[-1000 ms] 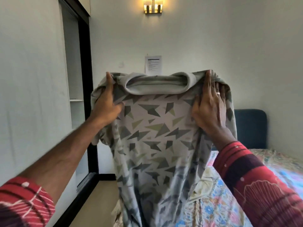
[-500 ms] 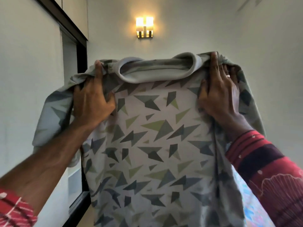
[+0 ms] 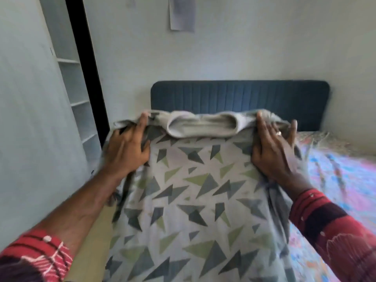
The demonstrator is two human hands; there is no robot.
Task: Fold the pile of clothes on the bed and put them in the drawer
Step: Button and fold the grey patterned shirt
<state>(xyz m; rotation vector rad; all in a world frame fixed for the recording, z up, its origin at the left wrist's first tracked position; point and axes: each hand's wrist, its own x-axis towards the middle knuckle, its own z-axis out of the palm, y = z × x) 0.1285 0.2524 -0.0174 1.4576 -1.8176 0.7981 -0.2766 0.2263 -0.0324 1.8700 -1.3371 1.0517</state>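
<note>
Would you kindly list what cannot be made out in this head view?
- Shirt hem: cut off by the bottom edge.
- Paper on the wall: text blurred, top cut off.
- Bed near side: hidden behind the shirt.
- Drawer: not visible.

Both arms reached forward from the near edge, the left forearm bare with its red patterned sleeve pushed back toward the elbow, the right forearm covered to the wrist by its red patterned sleeve. The left hand (image 3: 127, 148) lay back-up at the left, fingers curled and thumb tucked under, gripping the shirt (image 3: 193, 200). The right hand (image 3: 273, 148) lay back-up at the right, fingers pointing far, a ring on one finger, gripping the shirt.
</note>
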